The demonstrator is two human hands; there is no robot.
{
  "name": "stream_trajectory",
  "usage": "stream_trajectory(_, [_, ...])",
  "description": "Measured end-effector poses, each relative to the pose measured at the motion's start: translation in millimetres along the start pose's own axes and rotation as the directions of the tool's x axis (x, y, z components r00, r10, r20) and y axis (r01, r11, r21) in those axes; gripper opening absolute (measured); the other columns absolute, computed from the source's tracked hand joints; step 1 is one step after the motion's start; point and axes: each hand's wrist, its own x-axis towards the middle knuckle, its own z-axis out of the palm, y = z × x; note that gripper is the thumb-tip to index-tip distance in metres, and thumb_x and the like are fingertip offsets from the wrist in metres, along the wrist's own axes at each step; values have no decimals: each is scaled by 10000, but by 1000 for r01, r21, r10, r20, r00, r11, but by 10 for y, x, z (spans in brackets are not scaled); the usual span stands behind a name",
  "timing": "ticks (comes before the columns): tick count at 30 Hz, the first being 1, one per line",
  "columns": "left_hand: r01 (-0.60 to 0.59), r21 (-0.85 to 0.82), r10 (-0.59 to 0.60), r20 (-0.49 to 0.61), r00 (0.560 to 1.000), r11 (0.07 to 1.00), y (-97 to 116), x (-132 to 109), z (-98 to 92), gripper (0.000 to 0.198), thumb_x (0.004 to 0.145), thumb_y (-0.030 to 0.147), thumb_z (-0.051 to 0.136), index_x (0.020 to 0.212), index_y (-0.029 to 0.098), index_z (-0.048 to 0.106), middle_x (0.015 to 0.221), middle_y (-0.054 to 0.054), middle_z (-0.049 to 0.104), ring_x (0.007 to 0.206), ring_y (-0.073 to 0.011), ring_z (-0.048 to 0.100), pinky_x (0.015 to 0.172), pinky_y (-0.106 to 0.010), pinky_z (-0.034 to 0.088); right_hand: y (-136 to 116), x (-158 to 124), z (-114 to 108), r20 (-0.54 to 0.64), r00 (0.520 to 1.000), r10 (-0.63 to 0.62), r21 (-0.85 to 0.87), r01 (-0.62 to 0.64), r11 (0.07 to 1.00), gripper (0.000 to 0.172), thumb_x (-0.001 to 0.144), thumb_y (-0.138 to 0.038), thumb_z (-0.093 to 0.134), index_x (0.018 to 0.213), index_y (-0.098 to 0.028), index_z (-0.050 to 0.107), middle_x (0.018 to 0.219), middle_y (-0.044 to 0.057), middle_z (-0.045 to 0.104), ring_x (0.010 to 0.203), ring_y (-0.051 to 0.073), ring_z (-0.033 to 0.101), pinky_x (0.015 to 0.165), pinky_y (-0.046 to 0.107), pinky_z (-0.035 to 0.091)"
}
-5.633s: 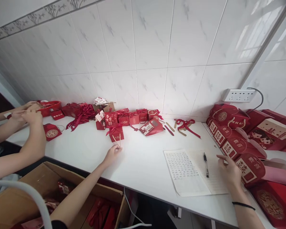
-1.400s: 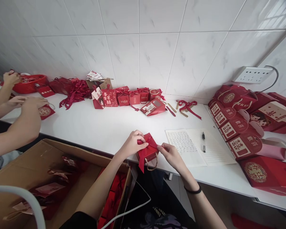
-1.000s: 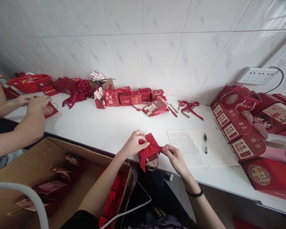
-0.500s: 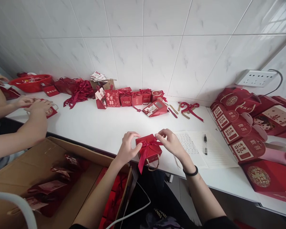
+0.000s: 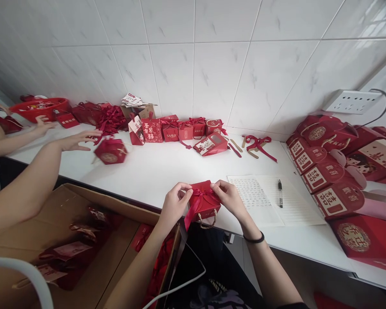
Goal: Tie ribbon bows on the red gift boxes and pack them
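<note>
A small red gift box (image 5: 207, 211) with twisted rope handles sits at the table's front edge between my hands. Tied across its top is a dark red ribbon bow (image 5: 198, 195), one tail hanging down over the box's front left. My left hand (image 5: 176, 201) pinches the bow's left side between thumb and fingertips. On the other side, my right hand (image 5: 229, 196) has its thumb and fingers closed at the bow's right side. The fingertips hide the loop ends.
Several small red boxes (image 5: 172, 131) line the wall. Right of my hands lie an open notebook (image 5: 265, 206) and a pen (image 5: 280, 193). Larger red boxes (image 5: 333, 199) fill the right side. A cardboard carton (image 5: 114, 257) stands below left. A co-worker's hand (image 5: 75, 141) is near another red box (image 5: 111, 151).
My fingers have closed in on both sides of the bow, and the box has shifted slightly right. A co-worker's box has moved right along the table, with that person's hand now apart from it.
</note>
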Motion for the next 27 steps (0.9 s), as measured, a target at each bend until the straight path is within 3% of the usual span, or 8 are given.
stream_trajectory(5, [82,-300,-78,23,997,950,-59,50,31,257,765,390,606,871,161,558,704,18,561,513,-79,494,550,-233,433,53,-17,37,-19,998,57,176,-52,983,499,698,-637,625,565,-180,477,536,-24,460,494,97,376,470,233,295])
stream_trajectory(9, [126,-418,-79,128,989,900,-99,65,15,281,746,401,627,853,154,548,545,65,465,435,-63,429,484,-212,379,76,-19,39,7,992,128,299,-125,946,493,642,-621,688,563,-177,490,523,-34,454,478,88,366,470,229,291])
stream_trajectory(17, [45,-336,18,183,983,941,-21,56,-82,230,734,315,648,892,160,584,635,35,512,481,-53,401,489,-204,356,82,-35,34,20,989,143,333,-142,932,481,616,-604,719,575,-165,525,551,-20,507,506,92,410,495,228,325])
stream_trajectory(21, [22,-320,36,175,984,947,2,53,-56,240,735,310,626,920,164,583,818,-17,590,497,-44,427,466,-197,362,88,-39,39,-1,991,135,336,-127,933,472,624,-600,718,590,-168,532,562,-15,517,515,98,429,503,232,348])
stream_trajectory(27, [128,-289,-87,152,985,949,25,37,1,319,736,366,625,972,169,540,866,-28,619,363,-6,392,326,-166,268,97,-46,57,-20,991,136,331,-121,936,482,615,-624,711,602,-173,541,572,-5,535,520,111,451,500,239,374])
